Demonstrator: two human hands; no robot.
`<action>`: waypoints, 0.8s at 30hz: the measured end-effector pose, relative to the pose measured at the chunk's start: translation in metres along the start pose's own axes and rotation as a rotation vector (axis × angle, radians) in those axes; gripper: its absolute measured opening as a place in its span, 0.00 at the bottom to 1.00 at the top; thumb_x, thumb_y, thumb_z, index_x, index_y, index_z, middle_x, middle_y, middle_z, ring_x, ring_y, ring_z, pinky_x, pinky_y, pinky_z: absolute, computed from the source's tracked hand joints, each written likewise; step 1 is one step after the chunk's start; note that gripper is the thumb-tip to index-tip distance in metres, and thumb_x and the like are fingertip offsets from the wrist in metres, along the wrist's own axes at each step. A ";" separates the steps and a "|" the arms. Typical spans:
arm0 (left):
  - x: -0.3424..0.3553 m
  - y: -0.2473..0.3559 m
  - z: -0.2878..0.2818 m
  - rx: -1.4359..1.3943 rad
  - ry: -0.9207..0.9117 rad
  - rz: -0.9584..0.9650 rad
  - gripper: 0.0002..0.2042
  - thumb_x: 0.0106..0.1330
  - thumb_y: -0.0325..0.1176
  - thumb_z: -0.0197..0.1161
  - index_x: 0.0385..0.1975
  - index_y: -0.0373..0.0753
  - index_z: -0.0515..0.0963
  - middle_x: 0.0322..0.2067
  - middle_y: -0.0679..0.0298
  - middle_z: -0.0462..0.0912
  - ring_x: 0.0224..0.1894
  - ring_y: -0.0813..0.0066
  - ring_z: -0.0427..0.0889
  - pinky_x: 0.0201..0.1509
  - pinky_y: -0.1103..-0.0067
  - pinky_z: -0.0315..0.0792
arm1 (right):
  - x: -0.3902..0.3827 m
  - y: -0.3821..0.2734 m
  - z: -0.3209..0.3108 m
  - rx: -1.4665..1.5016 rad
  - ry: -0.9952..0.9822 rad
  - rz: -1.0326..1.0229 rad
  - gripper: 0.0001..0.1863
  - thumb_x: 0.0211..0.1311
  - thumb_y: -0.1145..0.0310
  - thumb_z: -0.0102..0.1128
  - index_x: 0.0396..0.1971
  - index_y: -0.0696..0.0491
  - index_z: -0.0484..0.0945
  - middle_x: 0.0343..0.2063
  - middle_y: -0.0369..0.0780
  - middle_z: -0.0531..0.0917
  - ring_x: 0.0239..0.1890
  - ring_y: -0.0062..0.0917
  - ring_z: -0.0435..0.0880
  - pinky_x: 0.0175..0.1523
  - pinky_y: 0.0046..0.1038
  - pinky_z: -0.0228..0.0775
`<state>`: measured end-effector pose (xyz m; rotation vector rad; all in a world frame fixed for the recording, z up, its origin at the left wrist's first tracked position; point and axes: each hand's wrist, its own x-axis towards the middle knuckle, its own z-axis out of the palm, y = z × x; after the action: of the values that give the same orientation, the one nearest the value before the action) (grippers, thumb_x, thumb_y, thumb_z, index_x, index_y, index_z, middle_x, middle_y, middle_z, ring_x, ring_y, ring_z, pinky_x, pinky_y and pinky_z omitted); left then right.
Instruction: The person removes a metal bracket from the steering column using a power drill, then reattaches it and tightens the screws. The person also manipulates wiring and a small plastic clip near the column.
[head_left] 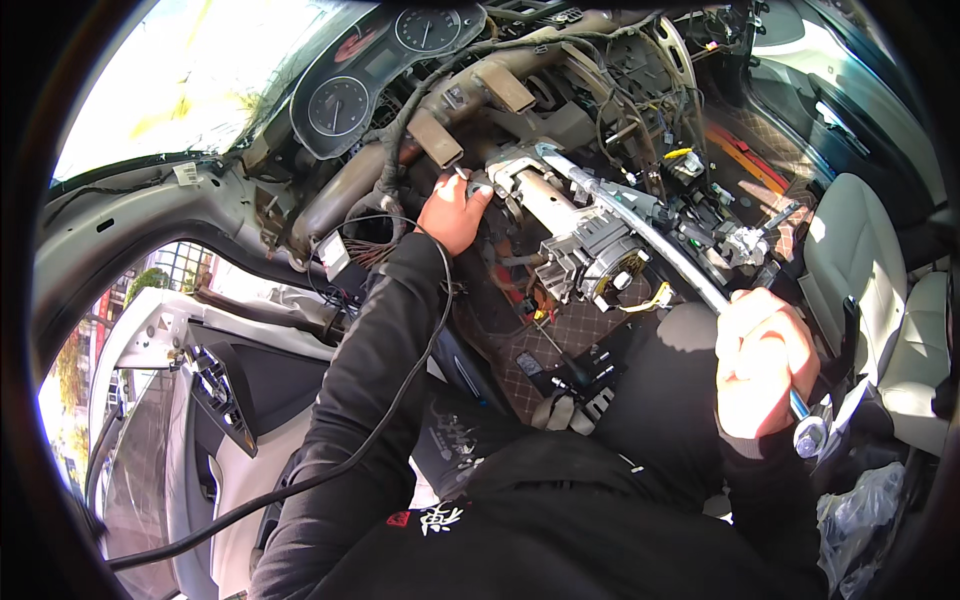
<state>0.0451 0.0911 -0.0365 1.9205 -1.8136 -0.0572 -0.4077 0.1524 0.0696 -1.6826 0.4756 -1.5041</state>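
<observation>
In my right hand [765,352] is a long metal wrench [660,240], gripped near its lower end. A round end pokes out below my fist, and its far end reaches up beside the top of the steering column [548,198]. Against the bracket area to the left of the column, my left hand [453,214] has its fingers bent and closed. What its fingertips hold is hidden. The column's lower end carries a grey switch housing [590,258] with a round centre. Just above my left hand runs the brown metal cross beam [345,195] with its wire bundles.
A stripped dashboard surrounds my hands, with the instrument cluster [375,75] at the far left. A black cable [375,430] hangs across my left forearm. A screwdriver [562,352] and sockets lie on the brown floor mat. Pale seats [860,260] stand to the right.
</observation>
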 end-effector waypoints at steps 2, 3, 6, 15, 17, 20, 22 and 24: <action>0.000 0.000 0.000 0.002 0.005 -0.017 0.28 0.81 0.47 0.63 0.66 0.25 0.76 0.58 0.34 0.81 0.63 0.35 0.81 0.69 0.56 0.75 | 0.003 0.003 0.000 0.004 0.040 -0.074 0.08 0.64 0.74 0.50 0.26 0.61 0.71 0.27 0.48 0.80 0.24 0.31 0.77 0.32 0.30 0.68; 0.001 0.000 0.000 0.004 -0.007 -0.014 0.28 0.82 0.47 0.62 0.67 0.25 0.76 0.59 0.35 0.82 0.64 0.36 0.81 0.70 0.56 0.74 | 0.002 0.001 -0.004 0.028 0.069 -0.010 0.10 0.67 0.72 0.51 0.25 0.60 0.70 0.28 0.47 0.80 0.25 0.30 0.76 0.32 0.29 0.67; 0.000 0.001 0.000 0.014 0.007 -0.028 0.29 0.83 0.46 0.62 0.68 0.24 0.75 0.61 0.36 0.82 0.66 0.36 0.80 0.72 0.58 0.73 | -0.007 -0.018 -0.030 0.139 0.173 0.057 0.19 0.79 0.60 0.51 0.25 0.53 0.66 0.28 0.44 0.75 0.26 0.24 0.69 0.35 0.25 0.63; -0.009 -0.001 0.018 0.079 0.051 -0.023 0.27 0.85 0.45 0.57 0.69 0.25 0.73 0.61 0.33 0.78 0.64 0.32 0.79 0.69 0.53 0.74 | -0.010 -0.088 -0.169 0.226 0.155 0.057 0.21 0.89 0.62 0.44 0.27 0.47 0.61 0.32 0.39 0.69 0.25 0.19 0.64 0.37 0.23 0.60; -0.010 -0.002 0.021 0.075 0.060 -0.039 0.28 0.85 0.46 0.57 0.70 0.26 0.72 0.63 0.33 0.77 0.65 0.31 0.79 0.69 0.53 0.75 | -0.026 -0.086 -0.189 0.151 0.302 0.153 0.21 0.90 0.64 0.42 0.27 0.47 0.60 0.32 0.39 0.69 0.24 0.20 0.63 0.36 0.23 0.60; -0.010 -0.005 0.020 0.085 0.073 0.025 0.28 0.85 0.46 0.57 0.71 0.25 0.72 0.62 0.33 0.79 0.66 0.31 0.78 0.71 0.54 0.73 | -0.059 -0.058 -0.202 0.093 0.489 0.316 0.22 0.92 0.59 0.44 0.29 0.47 0.61 0.33 0.38 0.69 0.25 0.18 0.63 0.34 0.22 0.58; -0.010 -0.008 0.018 0.007 0.075 0.012 0.28 0.85 0.47 0.58 0.69 0.25 0.75 0.61 0.34 0.80 0.65 0.33 0.79 0.70 0.55 0.74 | -0.077 -0.022 -0.202 0.137 0.507 0.409 0.21 0.91 0.58 0.46 0.30 0.47 0.63 0.34 0.38 0.71 0.26 0.17 0.64 0.34 0.22 0.59; -0.009 -0.011 0.016 0.006 0.045 -0.009 0.29 0.85 0.48 0.59 0.70 0.26 0.74 0.61 0.35 0.80 0.65 0.33 0.80 0.71 0.56 0.74 | -0.089 0.026 -0.201 0.218 0.544 0.517 0.19 0.90 0.59 0.49 0.31 0.48 0.65 0.35 0.37 0.74 0.27 0.18 0.66 0.35 0.22 0.60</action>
<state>0.0483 0.0940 -0.0571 1.9186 -1.7778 -0.0117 -0.6119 0.1385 -0.0157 -0.8722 0.9169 -1.5313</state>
